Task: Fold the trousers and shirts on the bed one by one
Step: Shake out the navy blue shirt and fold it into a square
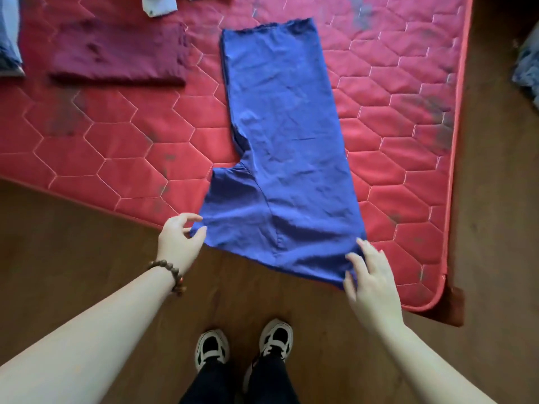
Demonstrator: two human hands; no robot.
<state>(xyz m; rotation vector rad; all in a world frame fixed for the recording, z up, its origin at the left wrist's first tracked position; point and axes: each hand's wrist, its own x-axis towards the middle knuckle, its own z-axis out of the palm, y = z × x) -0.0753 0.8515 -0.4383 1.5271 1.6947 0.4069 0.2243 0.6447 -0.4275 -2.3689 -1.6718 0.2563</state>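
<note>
Red quilted mattress [116, 158] (grey smudges), brown floor [73, 243], blue trousers [280, 126] overhanging

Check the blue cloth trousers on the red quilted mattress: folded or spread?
Half-folded. The blue cloth trousers lie leg on leg, showing one leg outline with the crotch notch on one edge; no crosswise fold yet.

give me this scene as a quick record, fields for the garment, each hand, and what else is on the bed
garment: blue trousers, legs stacked, flat on red mattress, waist end past its near edge
left hand: thumb on one waist corner, pinch unclear
right hand: fingers straight, resting on the other waist corner
also on bed: folded maroon garment
</note>
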